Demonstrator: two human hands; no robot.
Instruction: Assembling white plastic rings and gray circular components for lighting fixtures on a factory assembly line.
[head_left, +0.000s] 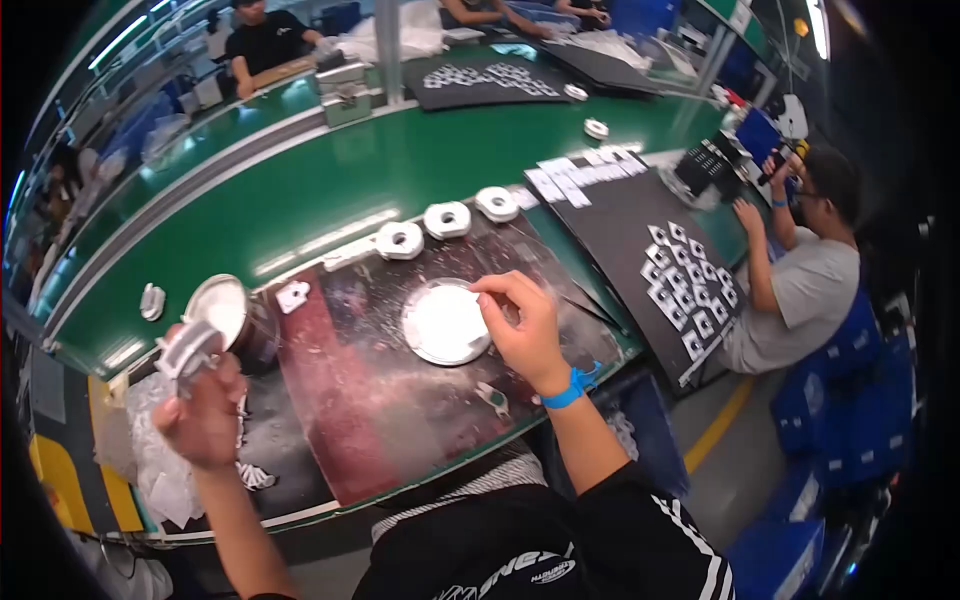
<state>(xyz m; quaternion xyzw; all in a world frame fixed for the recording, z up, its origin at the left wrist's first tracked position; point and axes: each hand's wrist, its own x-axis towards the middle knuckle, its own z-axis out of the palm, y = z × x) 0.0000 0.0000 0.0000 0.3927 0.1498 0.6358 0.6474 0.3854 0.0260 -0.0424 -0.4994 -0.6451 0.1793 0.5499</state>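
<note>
My left hand is raised at the left of the bench with its fingers around a white-and-grey plastic housing, which is blurred. My right hand is closed in a pinch over the right edge of a round, shallow white dish; whatever is between its fingertips is too small to make out. Beyond the dish, three white ring-shaped housings stand in a slanting row. A small green-and-white part lies nearer to me. At the left sits a small white plate with a hole.
Beside my left hand are a round tub and crumpled clear plastic bags. A black board with several white square pieces lies to the right, where a co-worker sits. Blue bins stand behind that person.
</note>
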